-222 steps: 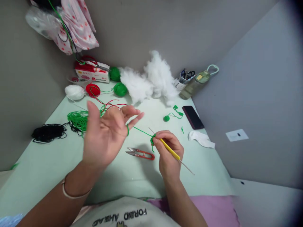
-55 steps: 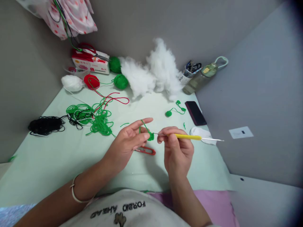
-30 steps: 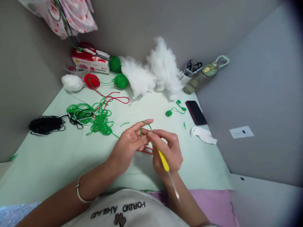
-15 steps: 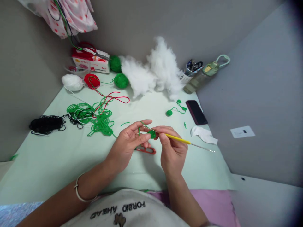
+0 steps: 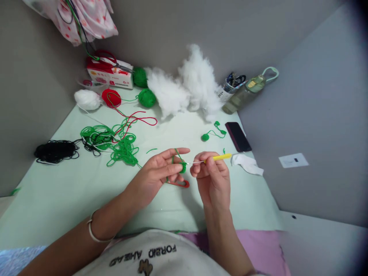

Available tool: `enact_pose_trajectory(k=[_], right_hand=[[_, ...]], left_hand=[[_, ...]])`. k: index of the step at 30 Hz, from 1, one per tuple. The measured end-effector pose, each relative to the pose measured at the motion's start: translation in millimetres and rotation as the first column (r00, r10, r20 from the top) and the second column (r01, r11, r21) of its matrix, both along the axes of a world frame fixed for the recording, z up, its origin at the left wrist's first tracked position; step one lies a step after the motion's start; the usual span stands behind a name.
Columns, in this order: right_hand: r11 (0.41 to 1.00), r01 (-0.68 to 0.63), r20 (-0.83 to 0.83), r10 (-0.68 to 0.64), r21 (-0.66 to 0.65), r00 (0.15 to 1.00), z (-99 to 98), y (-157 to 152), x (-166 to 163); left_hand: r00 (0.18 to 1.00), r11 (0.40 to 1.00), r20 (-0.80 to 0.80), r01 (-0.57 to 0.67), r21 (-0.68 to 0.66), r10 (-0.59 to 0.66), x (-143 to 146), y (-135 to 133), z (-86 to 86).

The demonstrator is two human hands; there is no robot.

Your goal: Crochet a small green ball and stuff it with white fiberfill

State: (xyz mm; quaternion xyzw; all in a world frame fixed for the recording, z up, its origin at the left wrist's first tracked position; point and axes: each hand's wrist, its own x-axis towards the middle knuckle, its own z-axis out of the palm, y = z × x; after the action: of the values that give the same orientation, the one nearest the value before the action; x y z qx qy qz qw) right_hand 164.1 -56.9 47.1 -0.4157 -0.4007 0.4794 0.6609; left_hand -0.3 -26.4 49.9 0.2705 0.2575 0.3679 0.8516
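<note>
My left hand (image 5: 156, 174) pinches a small green crochet piece (image 5: 183, 167) between thumb and fingers, with green yarn looped over its stretched index finger. My right hand (image 5: 212, 177) grips a crochet hook with a yellow handle (image 5: 220, 157), its metal tip pointing left into the green piece. Both hands hover above the pale green table (image 5: 71, 191). Red snips (image 5: 180, 184) lie on the table just under the left fingers, partly hidden.
A green yarn tangle (image 5: 122, 149), black yarn (image 5: 56, 150), white, red and green yarn balls (image 5: 146, 98), white stuffing (image 5: 186, 90), a red box (image 5: 110, 74), a phone (image 5: 238, 137), a tissue (image 5: 247, 164), a bottle (image 5: 247, 91) and a small green crocheted bit (image 5: 205, 137) surround the hands. Grey walls close three sides.
The hook has swung from pointing down toward me, out to the right, and now lies nearly level with its tip in the green piece. The left hand stayed in place.
</note>
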Motion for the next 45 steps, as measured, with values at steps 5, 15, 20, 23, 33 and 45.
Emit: enact_pose_trajectory(k=[5,15,20,23,33,45], right_hand=[[0.997,0.026,0.211,-0.041,0.069,0.977,-4.8,-4,-8],[0.996,0.082,0.072,-0.085,0.037,0.994,-5.8,-3,-12],[0.998,0.07,-0.034,-0.069,0.009,0.997,-5.9,-1,-12],[0.998,0.062,-0.021,-0.061,0.007,0.998,-4.7,-1,-12],[0.993,0.04,0.216,-0.063,0.11,0.974,-0.8,-3,-3],[0.873,-0.067,0.69,-0.333,0.483,0.643,4.3,-17,-4]], left_hand=[[0.976,0.983,-0.145,-0.144,0.114,0.16,6,-5,-3.8],[0.995,0.992,0.022,-0.092,-0.081,0.094,8,-4,-3.8],[0.994,0.996,0.072,-0.084,-0.044,0.087,7,-4,-2.1],[0.994,0.995,0.034,-0.103,0.003,0.103,6,-4,-0.8],[0.996,0.997,-0.053,-0.068,0.032,0.07,2,-4,1.0],[0.893,0.918,-0.286,-0.262,0.298,0.348,5,-9,3.1]])
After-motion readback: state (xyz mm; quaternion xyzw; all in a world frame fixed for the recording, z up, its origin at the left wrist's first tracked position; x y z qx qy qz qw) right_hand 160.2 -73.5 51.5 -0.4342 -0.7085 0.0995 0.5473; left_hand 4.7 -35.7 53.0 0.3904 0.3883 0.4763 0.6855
